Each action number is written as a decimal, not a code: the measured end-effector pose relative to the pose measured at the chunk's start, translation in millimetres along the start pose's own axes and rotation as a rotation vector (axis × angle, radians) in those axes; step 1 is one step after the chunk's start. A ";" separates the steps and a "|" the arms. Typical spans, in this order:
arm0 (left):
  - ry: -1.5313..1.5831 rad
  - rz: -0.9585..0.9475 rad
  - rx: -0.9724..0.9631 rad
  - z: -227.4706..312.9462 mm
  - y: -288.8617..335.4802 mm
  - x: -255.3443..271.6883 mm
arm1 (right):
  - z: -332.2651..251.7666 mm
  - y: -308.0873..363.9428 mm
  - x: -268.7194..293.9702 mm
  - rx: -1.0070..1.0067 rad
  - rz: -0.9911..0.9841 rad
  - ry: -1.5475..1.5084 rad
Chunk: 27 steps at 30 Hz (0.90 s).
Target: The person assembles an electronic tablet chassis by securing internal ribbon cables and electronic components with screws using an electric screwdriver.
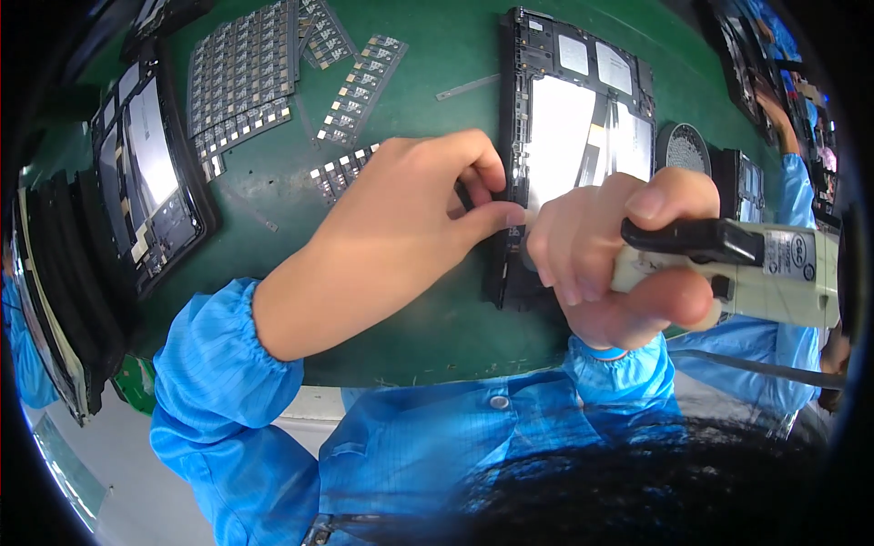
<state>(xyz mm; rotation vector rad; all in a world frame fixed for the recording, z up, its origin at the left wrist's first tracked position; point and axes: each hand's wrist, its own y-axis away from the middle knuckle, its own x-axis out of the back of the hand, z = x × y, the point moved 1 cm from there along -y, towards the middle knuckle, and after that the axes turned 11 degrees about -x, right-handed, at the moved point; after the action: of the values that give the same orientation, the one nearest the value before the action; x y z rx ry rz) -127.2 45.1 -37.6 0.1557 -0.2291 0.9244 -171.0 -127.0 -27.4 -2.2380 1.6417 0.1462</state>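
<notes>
Black, flat, box-shaped gadget with shiny white and silver panels (575,136): lies on the smooth green table (437,55), just to the right of the bare left hand (410,187) with its puffy blue cloth sleeve (218,337). Runs the long way from near the person's body out to the far side. Nearer to its long left edge: left hand, thumb tip right at that edge, maybe touching. Thumb and first finger bent toward each other; cannot tell if pinching something small. In front of the near right corner, hiding it: bare right hand (605,241), curled tight around a chunky cream hand tool (774,300) with a black lever (692,240). On that tool, a little silver label (789,253) with dark print and round marks, mostly too small to read. By the gadget's far left corner, a tiny pale patch (535,26), like a sticker, also too small to read. Off to the left, thin grey sheets with rows of small pale squares (241,68).
</notes>
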 end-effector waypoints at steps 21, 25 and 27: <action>0.130 0.033 0.007 -4.9 5.6 -11.1 | -1.7 -2.9 -14.3 -0.096 0.243 0.242; -0.455 0.111 -0.387 30.9 27.4 -24.8 | -29.1 -1.6 9.4 0.094 0.282 0.029; -0.800 -0.079 -0.566 39.8 38.6 -48.6 | -55.0 9.0 31.3 0.221 0.323 -0.168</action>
<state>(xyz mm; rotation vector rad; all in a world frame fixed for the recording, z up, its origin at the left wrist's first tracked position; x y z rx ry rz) -191.5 21.4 -10.6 -0.0002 -1.2015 0.6484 -176.5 -176.5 12.6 -1.7413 1.8171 0.2169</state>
